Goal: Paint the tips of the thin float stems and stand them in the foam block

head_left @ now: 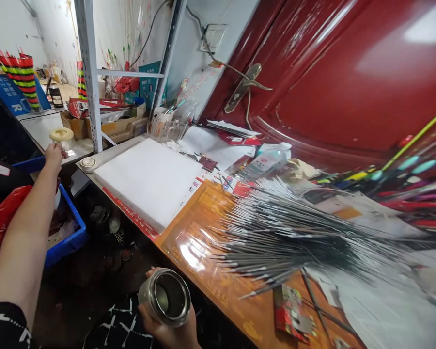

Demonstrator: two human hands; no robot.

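Observation:
At the far left my left hand (54, 154) reaches out over a white table edge. Its fingers are closed at the rim of a cream-coloured roll of tape (61, 134), above a clearer, shiny roll (68, 146). Low in the middle, my right hand (191, 324) is wrapped round a wide-mouthed jar with a metallic rim (164, 296), tilted so its dark inside shows. What the jar contains is hard to make out. A small round white lid-like object (88, 164) lies on the table corner between the hands.
A white foam block (148, 179) lies on the table. Many thin dark sticks with pale tips (276, 232) spread over the orange surface (192, 232). Behind are a plastic bottle (265, 162), a metal shelf post (88, 72) and a red door (323, 72). Below left stands a blue crate (70, 237).

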